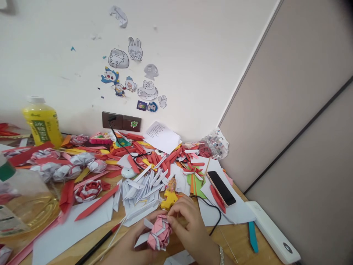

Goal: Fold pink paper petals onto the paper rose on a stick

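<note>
Left hand: left hand (pixel 140 232) comes in from the bottom edge, cupped along the left side of the paper flower (pixel 160 233), fingers curled round behind it and holding it; fingertips mostly hidden.
Right hand: right hand (pixel 190 221) reaches in from lower right, wrist bent toward the left, back of hand up; thumb and forefinger pinch at the flower's upper right edge, other fingers curled in.
Wrist: bracelet (pixel 221 255) on the right one.
Paper flower: pink and white, between both hands above the table (pixel 237 239), near the front edge of view; white flaps stick out on its left.
Glue gun: yellow glue gun (pixel 169 198) just beyond the hands, nozzle pointing away.
Yellow bottle: yellow bottle (pixel 42 127), upright, white cap, yellow inside; green label with Chinese characters, not clearly legible.
Clear bottle: clear bottle (pixel 27 202) at left edge, green cap, amber liquid low inside; label text too small to read.
Written sheet: written sheet (pixel 162 136) against the wall, several lines, unreadable.
Plastic packet: plastic packet (pixel 216 143) in the far right corner, small pieces inside, can't tell what.
Phone: phone (pixel 222 187), dark screen, lying on white paper.
Folded strips: pile of white folded strips (pixel 142 191) left of the glue gun.
</note>
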The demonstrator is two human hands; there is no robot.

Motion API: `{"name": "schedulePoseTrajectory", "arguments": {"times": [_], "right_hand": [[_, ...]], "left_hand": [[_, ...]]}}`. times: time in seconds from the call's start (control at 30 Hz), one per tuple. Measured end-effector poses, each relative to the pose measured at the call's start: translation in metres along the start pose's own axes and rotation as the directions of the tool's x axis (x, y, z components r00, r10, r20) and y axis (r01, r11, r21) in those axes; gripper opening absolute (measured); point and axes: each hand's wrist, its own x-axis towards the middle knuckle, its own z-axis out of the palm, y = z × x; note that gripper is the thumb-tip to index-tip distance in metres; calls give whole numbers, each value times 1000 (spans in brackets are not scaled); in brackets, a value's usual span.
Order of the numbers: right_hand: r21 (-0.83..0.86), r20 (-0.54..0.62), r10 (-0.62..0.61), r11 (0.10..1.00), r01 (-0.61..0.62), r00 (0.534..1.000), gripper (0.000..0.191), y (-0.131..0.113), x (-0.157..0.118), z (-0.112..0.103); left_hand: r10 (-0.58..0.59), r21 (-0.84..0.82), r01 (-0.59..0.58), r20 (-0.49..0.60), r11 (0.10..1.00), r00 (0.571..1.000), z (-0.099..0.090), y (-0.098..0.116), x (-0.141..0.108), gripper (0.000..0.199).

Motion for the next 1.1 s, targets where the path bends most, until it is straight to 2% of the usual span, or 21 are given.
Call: {"name": "schedulePoseTrajectory", "arguments": {"times": [0.07, 0.13, 0.2, 0.27, 0.33, 0.43, 0.5, 0.6, 0.8, 1.1], "right_hand": [[83, 72, 102, 991, -108, 992, 23, 1, 0, -1], [159, 164, 202, 961, -228, 966, 23, 3, 1, -2], [177, 182, 230, 949, -262, 956, 23, 5, 1, -2], [129, 107, 158, 977, -171, 982, 25, 6, 1, -2], [18, 24, 23, 1000, -24, 999, 25, 7, 0, -1], [-163, -21, -128, 979, 123, 992, 23, 7, 0, -2], [-235, -43, -159, 961, 145, 986, 22, 7, -1, -2], [-258, -58, -176, 954, 155, 983, 22, 7, -2, -2], [-278, -16, -225, 937, 212, 974, 21, 7, -2, -1], [-315, 33, -250, 916, 248, 968, 21, 6, -3, 0]], "left_hand": [[-12, 7, 12, 37, 1000, 999, -1, 0, 0, 62], [-32, 19, 31, 66, 999, 997, -2, 1, 0, 63], [-36, 27, 34, 68, 999, 997, -3, 1, 1, 62], [-26, 27, 25, 63, 999, 998, -3, 1, 1, 62], [-23, 27, 22, 53, 999, 998, -1, 1, 2, 63], [-43, 38, 41, 57, 998, 997, 2, 5, 0, 65], [-48, 48, 45, 60, 998, 997, 4, 8, -1, 65], [-52, 40, 50, 47, 998, 998, 5, 11, -3, 63], [-32, -22, 34, 74, 999, 997, 0, 6, 1, 63], [-39, 42, 37, 38, 998, 998, -3, 2, 1, 64]]}}
